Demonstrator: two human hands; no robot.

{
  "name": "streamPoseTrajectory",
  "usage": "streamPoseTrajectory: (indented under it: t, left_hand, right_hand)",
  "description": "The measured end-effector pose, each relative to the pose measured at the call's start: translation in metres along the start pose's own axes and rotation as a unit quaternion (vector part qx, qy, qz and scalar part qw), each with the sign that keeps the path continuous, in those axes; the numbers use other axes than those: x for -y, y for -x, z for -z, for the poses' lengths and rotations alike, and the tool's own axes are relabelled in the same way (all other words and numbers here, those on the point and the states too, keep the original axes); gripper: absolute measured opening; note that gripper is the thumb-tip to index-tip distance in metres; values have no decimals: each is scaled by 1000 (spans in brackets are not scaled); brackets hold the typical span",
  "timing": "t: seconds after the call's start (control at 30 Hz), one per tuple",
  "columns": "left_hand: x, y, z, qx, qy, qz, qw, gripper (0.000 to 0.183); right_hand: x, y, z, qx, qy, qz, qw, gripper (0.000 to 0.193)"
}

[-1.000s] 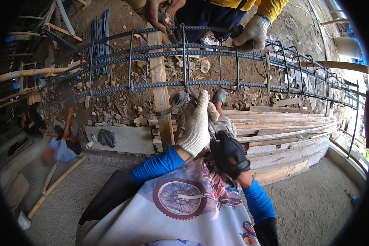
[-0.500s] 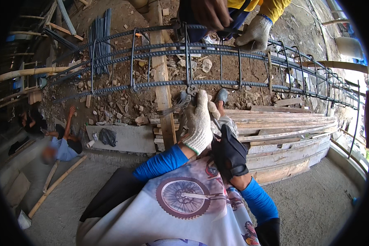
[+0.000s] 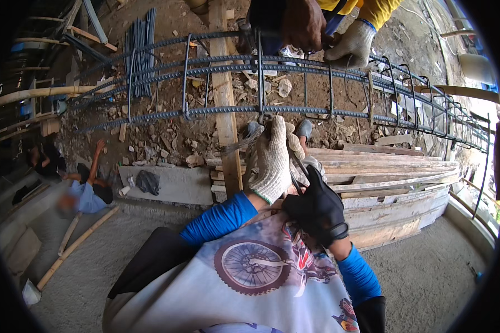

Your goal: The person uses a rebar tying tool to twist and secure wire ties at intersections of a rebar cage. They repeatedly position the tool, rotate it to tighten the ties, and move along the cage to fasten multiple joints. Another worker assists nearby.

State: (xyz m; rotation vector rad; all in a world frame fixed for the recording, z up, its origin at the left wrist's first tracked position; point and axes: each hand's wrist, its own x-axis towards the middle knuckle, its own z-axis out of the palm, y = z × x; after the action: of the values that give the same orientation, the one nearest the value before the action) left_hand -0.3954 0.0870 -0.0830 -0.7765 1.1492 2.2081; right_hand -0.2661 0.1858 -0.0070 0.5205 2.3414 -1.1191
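In a white knitted glove, my left hand [image 3: 271, 158] is closed just below the lower bar of the rebar cage [image 3: 216, 109], by an upright stirrup. A bunch of thin tie wire [image 3: 244, 141] sticks out from its left side. My right hand [image 3: 316, 208], in a black glove, grips the spread handles of steel pincers [image 3: 298, 169]. The head of the pincers is hidden behind my left hand. Across the cage, a co-worker in yellow sleeves has a bare hand [image 3: 304, 25] and a gloved hand [image 3: 350, 45] at the upper bars.
A timber plank [image 3: 223, 91] runs beneath the cage. Stacked boards [image 3: 383, 166] lie at the right, above a concrete floor [image 3: 422, 277]. Loose rebar [image 3: 139, 53] and rubble are beyond. Another person [image 3: 89, 197] is at the left, near a bamboo pole [image 3: 78, 247].
My right hand has turned and the pincer handles have spread apart. The pincer head no longer shows at the bar. The co-worker's bare hand has moved right, closer to the gloved one.
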Motion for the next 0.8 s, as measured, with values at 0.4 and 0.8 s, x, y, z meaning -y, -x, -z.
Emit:
streamPoseTrajectory:
  t: [0.4, 0.8]
  left_hand:
    - [-10, -3, 7, 67, 64, 89, 992, 38]
    - [1, 9, 21, -21, -91, 11, 996, 39]
  right_hand:
    - [-52, -37, -9, 305, -499, 60, 809, 38]
    - [-18, -9, -11, 38, -208, 16, 977, 42]
